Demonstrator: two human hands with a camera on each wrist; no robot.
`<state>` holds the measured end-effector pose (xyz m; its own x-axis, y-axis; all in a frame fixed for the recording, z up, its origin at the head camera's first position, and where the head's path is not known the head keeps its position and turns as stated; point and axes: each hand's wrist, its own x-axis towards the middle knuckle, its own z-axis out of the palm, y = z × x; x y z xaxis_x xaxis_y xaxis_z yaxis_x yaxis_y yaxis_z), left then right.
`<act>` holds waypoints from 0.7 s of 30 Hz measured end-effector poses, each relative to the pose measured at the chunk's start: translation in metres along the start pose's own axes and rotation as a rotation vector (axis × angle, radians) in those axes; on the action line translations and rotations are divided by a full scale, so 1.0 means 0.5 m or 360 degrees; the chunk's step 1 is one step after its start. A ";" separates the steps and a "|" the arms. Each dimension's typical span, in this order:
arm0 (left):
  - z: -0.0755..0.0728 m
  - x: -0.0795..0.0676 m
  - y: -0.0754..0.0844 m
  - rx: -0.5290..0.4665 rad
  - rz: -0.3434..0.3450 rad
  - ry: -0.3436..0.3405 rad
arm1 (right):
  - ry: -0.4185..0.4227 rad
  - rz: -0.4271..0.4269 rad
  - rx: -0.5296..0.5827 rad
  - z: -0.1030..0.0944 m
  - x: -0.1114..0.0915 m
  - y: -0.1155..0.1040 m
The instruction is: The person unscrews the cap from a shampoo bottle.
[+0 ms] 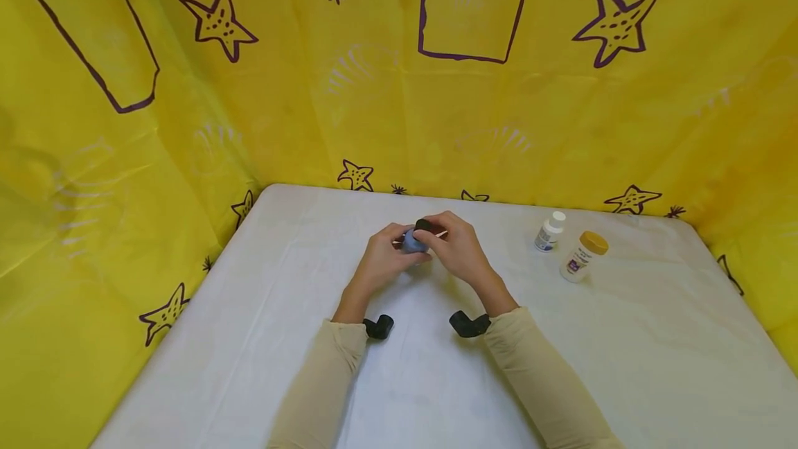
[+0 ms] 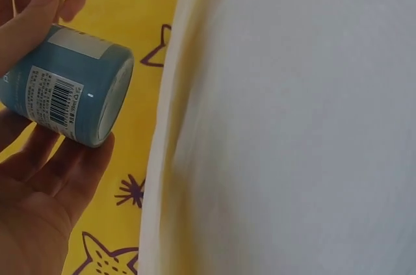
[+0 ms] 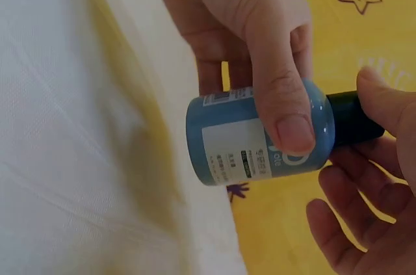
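Observation:
My left hand (image 1: 384, 255) grips a small blue bottle (image 1: 413, 242) by its body, above the middle of the white-covered table. The thumb lies across the white front label (image 3: 227, 151) in the right wrist view. With its thumb and fingers, my right hand (image 1: 458, 247) pinches the black cap (image 3: 354, 117), which sits on the bottle's neck. Tilted over, the bottle has its flat base facing away from the cap hand. A barcode label (image 2: 55, 103) shows on its back in the left wrist view.
On the table to the right stand a small white bottle with a white cap (image 1: 549, 233) and a white bottle with an orange cap (image 1: 582, 258). Yellow cloth (image 1: 374, 102) printed with starfish hangs behind the table and at its sides.

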<state>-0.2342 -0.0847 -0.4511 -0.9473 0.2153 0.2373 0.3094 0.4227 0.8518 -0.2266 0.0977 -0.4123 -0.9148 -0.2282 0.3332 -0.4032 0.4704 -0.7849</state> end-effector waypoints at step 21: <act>0.033 -0.001 0.046 -0.0048 0.0096 -0.0029 | 0.0044 0.0070 0.0097 -0.051 -0.031 -0.002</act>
<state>-0.2253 -0.0606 -0.4394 -0.9252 0.2557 0.2804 0.3631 0.3820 0.8498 -0.2124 0.1226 -0.4034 -0.9323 -0.1844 0.3111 -0.3611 0.4266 -0.8292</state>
